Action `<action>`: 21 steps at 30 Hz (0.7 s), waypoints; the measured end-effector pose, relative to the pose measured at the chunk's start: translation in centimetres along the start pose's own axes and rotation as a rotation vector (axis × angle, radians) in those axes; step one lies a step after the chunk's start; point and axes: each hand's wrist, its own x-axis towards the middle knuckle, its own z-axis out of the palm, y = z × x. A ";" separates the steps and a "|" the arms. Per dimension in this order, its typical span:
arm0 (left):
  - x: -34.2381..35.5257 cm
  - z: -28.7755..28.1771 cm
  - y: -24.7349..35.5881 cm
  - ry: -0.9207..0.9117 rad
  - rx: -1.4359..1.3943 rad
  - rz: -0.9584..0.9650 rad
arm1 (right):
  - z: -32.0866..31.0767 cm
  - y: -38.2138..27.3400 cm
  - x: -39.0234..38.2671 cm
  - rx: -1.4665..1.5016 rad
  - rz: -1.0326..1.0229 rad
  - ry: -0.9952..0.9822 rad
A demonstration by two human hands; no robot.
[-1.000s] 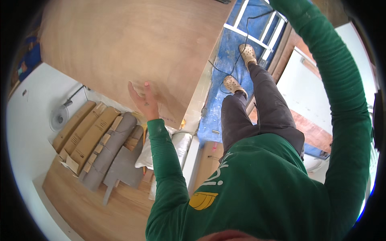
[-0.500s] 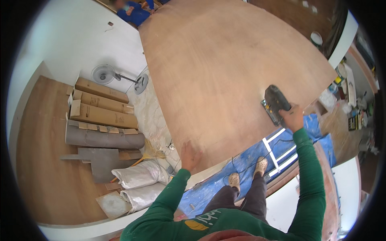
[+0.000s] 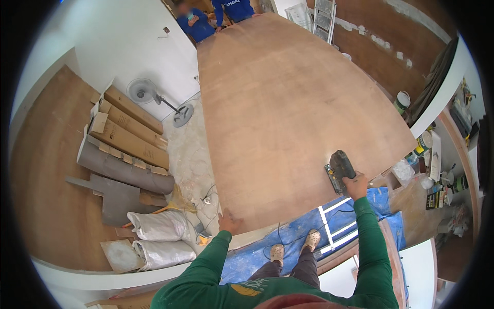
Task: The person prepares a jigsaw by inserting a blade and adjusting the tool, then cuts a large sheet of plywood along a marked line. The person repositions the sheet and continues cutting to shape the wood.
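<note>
A large brown plywood sheet (image 3: 293, 108) spreads out in front of me, narrowing toward the far end. Near its right front edge, my right hand (image 3: 356, 185) grips a dark jigsaw (image 3: 341, 167) by the body, its metal base toward the sheet's surface. At the sheet's near left corner lies my left hand (image 3: 230, 223), holding no tool, its fingers apart on the edge. From the jigsaw's side a dark cord seems to run down past my feet.
Two people in blue (image 3: 234, 9) stand at the sheet's far end. A fan (image 3: 141, 91), cardboard boxes (image 3: 131, 144) and white sacks (image 3: 162, 226) lie left. Below are a blue tarp (image 3: 257, 262) and a white metal frame (image 3: 324, 219); paint cans (image 3: 424, 141) stand right.
My view has shifted toward the far end, bringing a second person and a ladder into sight. The jigsaw remains in my right hand, and my left hand stays at the sheet's corner.
</note>
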 end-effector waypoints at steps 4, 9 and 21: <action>-0.4 1.6 -1.5 0.013 -0.307 0.054 | -0.1 0.3 0.4 0.002 0.014 -0.006; 2.8 -1.0 3.3 0.223 -0.013 0.045 | 0.4 0.5 0.7 0.128 -0.045 -0.062; 3.1 -20.5 45.7 -0.966 -0.102 0.687 | 0.3 1.3 0.8 0.038 0.036 -0.050</action>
